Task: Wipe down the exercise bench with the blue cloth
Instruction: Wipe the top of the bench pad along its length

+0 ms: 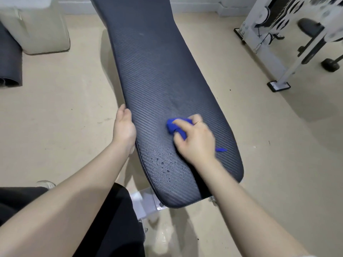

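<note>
A bunched blue cloth (pixel 175 127) is pressed onto the dark exercise bench (pixel 157 75) by the right hand (pixel 194 140), fingers curled over it, apparently blurred. The bench's left edge is gripped by the left hand (pixel 124 128). Water droplets (pixel 163 162) are seen nearby.

Both bare forearms reach forward, left hand (pixel 124 129) cupped sideways, right hand (pixel 194 139) palm-down, fingers (pixel 179 124) curled.

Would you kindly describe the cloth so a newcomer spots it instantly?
Find the long dark bench in the middle of the room. On its near half, the right hand presses a bunched blue cloth, the only bright blue thing there.
</note>
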